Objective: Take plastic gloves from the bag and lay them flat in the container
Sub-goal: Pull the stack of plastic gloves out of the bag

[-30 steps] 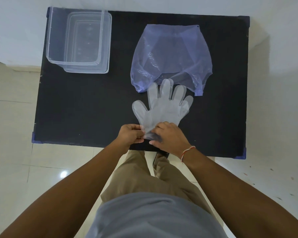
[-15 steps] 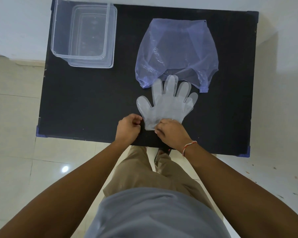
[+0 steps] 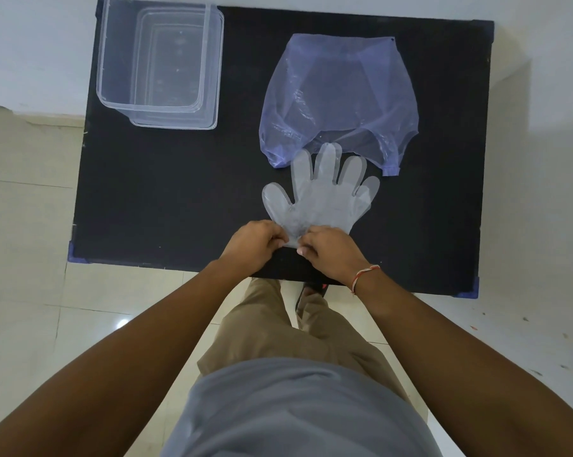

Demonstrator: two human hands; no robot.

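Legible text: none. The clear container at the worktop's far left corner, the purple bag and the plastic glove carry no readable print, label, brand or number.

Lighting: dim, even, indoor; cool cast. Glare: one small bright spot on the floor tile, near-left of the left hand. Shadow: soft grey band on the wall, far right of the right hand. Distortion: wide-angle bowing; forearms swell toward the lower corners. Sharpness: fair at centre, softer toward the edges.
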